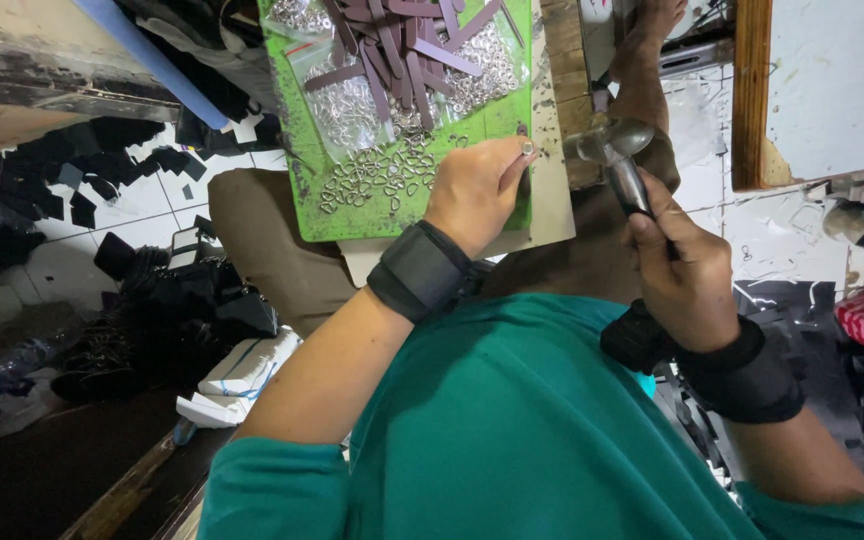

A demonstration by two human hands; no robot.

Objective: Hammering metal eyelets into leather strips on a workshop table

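The right hand (687, 265) is shown clenched around the dark handle of a hammer (620, 160), whose metal head is raised just beyond the fingertips. The left hand (474, 190) is pressed on the green board (352, 215), a small metal ring (528, 149) being pinched at its fingertips. Loose metal rings (377, 180) are scattered just beside these fingers; purple strips (402, 45) are heaped farther off.

A single view comes from a camera worn on the person's head, facing steeply down over the chest and lap. It sits near the two forearms, with a green board (352, 215) just beyond them and tiled floor (142, 200) at the far left and right.
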